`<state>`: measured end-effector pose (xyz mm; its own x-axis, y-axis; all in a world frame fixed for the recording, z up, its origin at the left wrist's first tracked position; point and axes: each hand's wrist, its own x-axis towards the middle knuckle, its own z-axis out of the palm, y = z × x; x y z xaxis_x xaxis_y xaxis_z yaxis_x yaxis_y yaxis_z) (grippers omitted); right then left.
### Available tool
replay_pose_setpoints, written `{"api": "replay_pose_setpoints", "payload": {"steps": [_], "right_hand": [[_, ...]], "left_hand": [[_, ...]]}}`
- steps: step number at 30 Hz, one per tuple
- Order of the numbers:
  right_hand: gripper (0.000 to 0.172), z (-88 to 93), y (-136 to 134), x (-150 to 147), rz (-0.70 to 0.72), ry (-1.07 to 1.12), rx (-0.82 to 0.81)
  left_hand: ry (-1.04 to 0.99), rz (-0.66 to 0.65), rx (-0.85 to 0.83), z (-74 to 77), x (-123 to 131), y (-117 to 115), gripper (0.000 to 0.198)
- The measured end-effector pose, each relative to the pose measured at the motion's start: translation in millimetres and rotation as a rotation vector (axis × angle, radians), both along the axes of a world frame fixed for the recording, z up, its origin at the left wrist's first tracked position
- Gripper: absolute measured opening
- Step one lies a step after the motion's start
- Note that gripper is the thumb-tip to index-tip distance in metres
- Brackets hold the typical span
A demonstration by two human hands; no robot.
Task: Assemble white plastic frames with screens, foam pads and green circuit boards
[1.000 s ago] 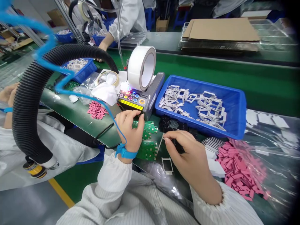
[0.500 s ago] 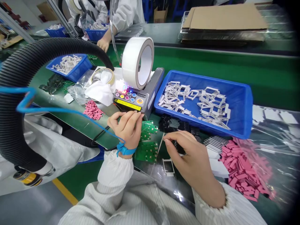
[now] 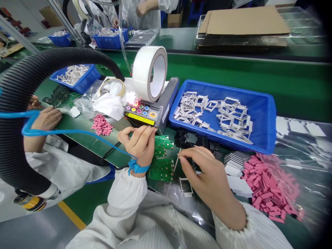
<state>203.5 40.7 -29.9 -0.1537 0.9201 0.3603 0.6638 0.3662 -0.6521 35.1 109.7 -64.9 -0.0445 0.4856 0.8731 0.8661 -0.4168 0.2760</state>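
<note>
Green circuit boards [image 3: 162, 166] are lying just below the left hand [image 3: 137, 145], its fingertips pinching together, contents unclear; right hand [image 3: 207, 176] is pinching a thin pale strip [image 3: 177, 160] by the fingertips, for fine control; blue tray [image 3: 271, 121] of pale square frames [image 3: 202, 109] is sitting within easy reach.

"ZCUT-9" on the tape dispenser [image 3: 151, 114]

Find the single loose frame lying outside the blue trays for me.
In the head view, the loose frame lies on the bench at lower centre, just right of the green circuit boards and next to the fingers side of the right hand.
</note>
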Motion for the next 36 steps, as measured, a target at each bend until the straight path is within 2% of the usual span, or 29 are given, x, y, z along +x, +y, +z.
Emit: {"api": "replay_pose_setpoints", "payload": {"steps": [7, 15, 21, 25, 29, 36], "right_hand": [[0.009, -2.3, 0.2, -0.3, 0.012, 0.016, 0.000], [0.009, -2.7, 1.5, 0.1, 0.007, 0.008, 0.001], [0.009, -4.8, 0.3, 0.9, 0.003, 0.013, 0.001], [0.009, -5.5, 0.3, -0.1, 0.002, 0.011, -0.015], [0.009, -6.2, 0.6, -1.0, 0.012, 0.014, -0.023], [0.009, -7.8, 1.6, -1.3, 0.024, 0.022, -0.035]], "left_hand": [[0.042, -0.020, -0.122, 3.7, 1.3, -2.9, 0.006], [0.076, -0.034, -0.120, 1.9, 4.7, 0.7, 0.007], [0.161, -0.104, -0.192, 3.7, -0.6, -8.1, 0.007], [0.051, -0.092, -0.169, 3.2, -4.6, -8.8, 0.002], [0.043, -0.048, -0.113, 2.0, -5.7, -3.1, 0.010], [-0.053, -0.067, -0.126, 5.9, 0.8, -0.1, 0.001]]}}
